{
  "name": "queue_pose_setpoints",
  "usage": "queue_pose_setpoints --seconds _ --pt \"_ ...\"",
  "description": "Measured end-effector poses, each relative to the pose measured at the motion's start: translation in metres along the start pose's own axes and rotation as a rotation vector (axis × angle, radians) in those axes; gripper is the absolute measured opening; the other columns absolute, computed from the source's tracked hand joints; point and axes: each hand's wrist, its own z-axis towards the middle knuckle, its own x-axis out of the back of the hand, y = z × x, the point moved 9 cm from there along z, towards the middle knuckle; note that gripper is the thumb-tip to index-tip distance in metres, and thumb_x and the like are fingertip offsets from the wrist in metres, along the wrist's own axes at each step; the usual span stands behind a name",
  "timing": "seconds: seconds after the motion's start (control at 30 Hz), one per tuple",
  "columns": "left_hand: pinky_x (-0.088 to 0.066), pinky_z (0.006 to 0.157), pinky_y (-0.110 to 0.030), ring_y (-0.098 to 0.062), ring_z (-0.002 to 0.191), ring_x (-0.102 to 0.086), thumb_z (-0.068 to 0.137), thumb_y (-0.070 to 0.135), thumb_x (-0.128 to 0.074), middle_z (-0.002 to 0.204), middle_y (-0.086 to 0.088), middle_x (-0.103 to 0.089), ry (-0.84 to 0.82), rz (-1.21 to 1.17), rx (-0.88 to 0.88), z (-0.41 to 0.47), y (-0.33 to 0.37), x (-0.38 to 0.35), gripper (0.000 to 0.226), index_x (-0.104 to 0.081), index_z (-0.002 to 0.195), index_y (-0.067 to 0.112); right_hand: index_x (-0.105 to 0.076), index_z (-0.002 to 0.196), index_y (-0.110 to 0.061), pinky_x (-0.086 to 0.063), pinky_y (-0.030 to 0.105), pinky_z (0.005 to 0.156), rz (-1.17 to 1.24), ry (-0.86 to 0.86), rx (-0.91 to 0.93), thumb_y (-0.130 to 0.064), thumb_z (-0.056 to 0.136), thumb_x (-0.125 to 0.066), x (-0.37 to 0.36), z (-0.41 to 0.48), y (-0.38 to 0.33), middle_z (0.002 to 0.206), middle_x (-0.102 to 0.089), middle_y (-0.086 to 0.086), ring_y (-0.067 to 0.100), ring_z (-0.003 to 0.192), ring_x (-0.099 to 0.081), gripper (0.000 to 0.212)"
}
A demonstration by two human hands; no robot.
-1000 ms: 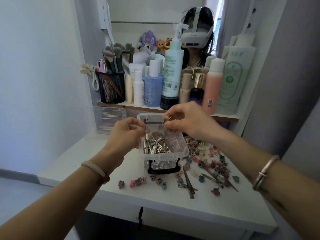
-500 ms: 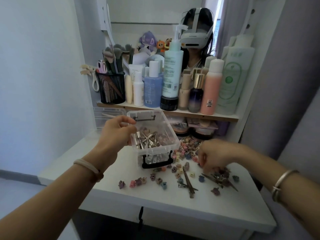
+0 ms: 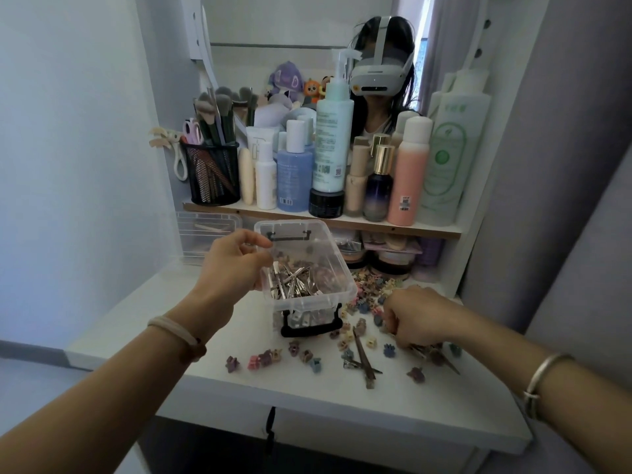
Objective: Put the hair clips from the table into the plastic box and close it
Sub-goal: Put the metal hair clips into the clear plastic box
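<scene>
Plastic box (image 3: 309,301) in left hand (image 3: 232,265); right hand (image 3: 417,316) pinches hair clips (image 3: 444,361).

The plastic box (image 3: 309,302) is see-through with black latches (image 3: 311,328), and the metal clips (image 3: 290,280) inside are silver. The hair clips (image 3: 232,364) scattered on the white table (image 3: 342,415) are purple, pink, blue and cream; one long clip (image 3: 362,357) is brown. My left wrist wears a cream band (image 3: 174,331), my right a silver bangle (image 3: 540,378). Behind stand a mint bottle (image 3: 333,145), a blue bottle (image 3: 294,176) and a pink bottle (image 3: 408,179).
</scene>
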Motion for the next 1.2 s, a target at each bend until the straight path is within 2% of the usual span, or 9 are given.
queue_pose_setpoints --seconds 0.13,0.23,0.43,0.53,0.63,0.7,0.77,0.97,1.2 --pt "-0.042 0.054 -0.023 -0.016 0.065 -0.047 0.087 0.001 -0.054 0.077 -0.006 -0.050 0.007 0.002 0.001 0.000 0.000 0.002 0.017 -0.055 0.079 0.015 -0.055 0.076 -0.008 -0.035 0.030 0.056 0.035 0.020 -0.013 -0.003 0.075 -0.053 -0.001 0.000 -0.001 0.082 -0.056 0.012 0.022 0.073 -0.050 0.006" --pt "-0.043 0.054 -0.024 -0.017 0.063 -0.047 0.086 -0.001 -0.054 0.076 -0.008 -0.050 0.014 0.000 0.009 0.001 -0.002 0.006 0.018 -0.056 0.077 0.015 -0.063 0.091 0.002 -0.036 0.028 0.058 0.136 0.019 -0.054 -0.005 0.075 -0.057 0.001 -0.003 0.001 0.086 -0.059 0.011 0.021 0.077 -0.056 0.018" --pt "-0.042 0.049 -0.019 -0.015 0.060 -0.047 0.087 0.001 -0.054 0.073 -0.004 -0.049 -0.034 0.020 -0.009 -0.003 0.001 -0.001 0.016 -0.056 0.080 0.015 -0.054 0.078 -0.014 -0.050 0.019 0.054 0.887 0.193 0.069 0.000 0.081 -0.062 0.086 -0.023 -0.018 0.076 -0.057 0.003 0.011 0.061 -0.054 0.016" --pt "-0.043 0.052 -0.021 -0.015 0.062 -0.049 0.087 0.002 -0.055 0.075 -0.005 -0.051 -0.080 0.006 -0.013 -0.008 0.004 -0.014 0.013 -0.056 0.083 0.014 -0.056 0.080 -0.015 -0.055 0.018 0.058 1.048 0.235 0.196 -0.003 0.081 -0.066 0.110 -0.026 -0.043 0.076 -0.062 0.004 0.011 0.062 -0.060 0.015" --pt "-0.045 0.058 -0.026 -0.021 0.071 -0.051 0.086 0.001 -0.055 0.085 -0.013 -0.053 -0.104 -0.026 0.004 -0.011 0.004 -0.022 0.012 -0.057 0.086 0.012 -0.064 0.092 -0.014 -0.055 0.023 0.071 0.852 0.291 0.208 -0.017 0.078 -0.071 0.116 -0.024 -0.050 0.085 -0.063 -0.002 0.011 0.077 -0.062 0.017" --pt "-0.046 0.060 -0.028 -0.023 0.074 -0.051 0.086 0.001 -0.055 0.088 -0.014 -0.053 -0.102 -0.042 0.014 -0.012 0.004 -0.022 0.011 -0.057 0.087 0.012 -0.062 0.086 -0.017 -0.051 0.015 0.058 0.805 0.289 0.156 -0.018 0.080 -0.070 0.113 -0.024 -0.035 0.079 -0.061 -0.004 0.008 0.071 -0.059 0.009" --pt "-0.046 0.060 -0.027 -0.020 0.071 -0.051 0.087 0.000 -0.053 0.083 -0.010 -0.053 -0.092 -0.057 0.019 -0.010 0.003 -0.020 0.012 -0.056 0.086 0.012 -0.060 0.079 -0.017 -0.047 0.011 0.045 0.739 0.189 0.064 -0.012 0.083 -0.065 0.095 -0.024 -0.014 0.073 -0.062 -0.001 0.008 0.062 -0.059 0.008" --pt "-0.044 0.055 -0.025 -0.018 0.061 -0.048 0.087 0.001 -0.056 0.074 -0.006 -0.051 -0.018 -0.080 0.028 -0.004 -0.001 -0.015 0.014 -0.055 0.080 0.013 -0.065 0.076 -0.005 -0.055 0.023 0.051 0.305 -0.095 -0.171 0.000 0.081 -0.061 0.024 -0.030 0.033 0.081 -0.070 0.014 0.017 0.057 -0.064 0.008" --pt "-0.043 0.048 -0.021 -0.016 0.057 -0.044 0.087 -0.002 -0.052 0.071 -0.004 -0.048 0.008 -0.094 0.023 -0.007 0.000 -0.011 0.020 -0.053 0.075 0.015 -0.045 0.061 -0.007 -0.037 0.027 0.055 0.007 0.052 -0.150 0.000 0.078 -0.049 0.007 -0.024 0.028 0.064 -0.045 0.008 0.024 0.066 -0.046 0.019"
